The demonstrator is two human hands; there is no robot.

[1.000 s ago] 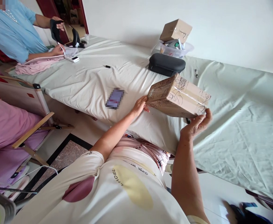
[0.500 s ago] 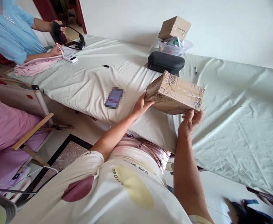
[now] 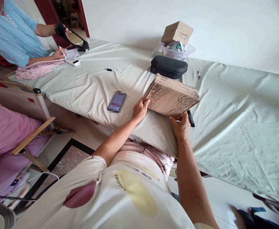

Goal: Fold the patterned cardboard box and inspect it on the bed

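A brown cardboard box [image 3: 173,97] with dark looping scribbles is tilted up over the bed-like surface, one scribbled face turned towards me. My left hand [image 3: 140,109] grips its left edge, thumb on the near face and the other fingers hidden behind. At the lower right corner my right hand [image 3: 181,125] is closed on the box, thumb against the near face. A black marker [image 3: 191,118] shows just right of that hand; whether the fingers hold it or it lies on the cloth, I cannot tell.
A pale green sheet [image 3: 237,127] covers the surface. Beyond the box are a black case [image 3: 169,67], a plastic basket [image 3: 177,52] and another carton [image 3: 177,32]. A phone [image 3: 117,101] lies left. A person in blue [image 3: 17,38] holds a black headset [image 3: 70,36]. A folding chair [image 3: 22,98] stands nearby.
The box has turned in my hands: its taped top faced up before, and a scribbled side now faces me. My right hand has shifted left, and the black marker has come into sight.
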